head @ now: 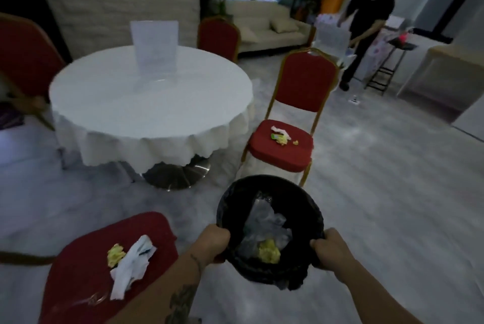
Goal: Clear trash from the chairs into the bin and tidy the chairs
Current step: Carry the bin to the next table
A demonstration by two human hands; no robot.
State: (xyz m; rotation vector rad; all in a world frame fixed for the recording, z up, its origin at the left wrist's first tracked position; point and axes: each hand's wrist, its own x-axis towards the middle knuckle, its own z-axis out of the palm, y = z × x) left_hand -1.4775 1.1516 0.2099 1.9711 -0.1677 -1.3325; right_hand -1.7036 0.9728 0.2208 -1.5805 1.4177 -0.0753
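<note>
**Bin status: partly filled, two seats uncleared**

The bin (pixel 271 229), lined in black, hangs above the floor between two red chairs, mouth upward, its long axis near vertical and tipped slightly away from the wearer. The left hand (pixel 216 241) and right hand (pixel 330 249) each form a closed grip on opposite sides of its rim. Clear plastic and a yellow wad already lie inside. Remaining: the near chair (pixel 78 266) carries a white tissue (pixel 132 264) and yellow scrap (pixel 116 254); the far chair (pixel 281 149) carries small litter (pixel 281 135). Chairs appear untidied.
</note>
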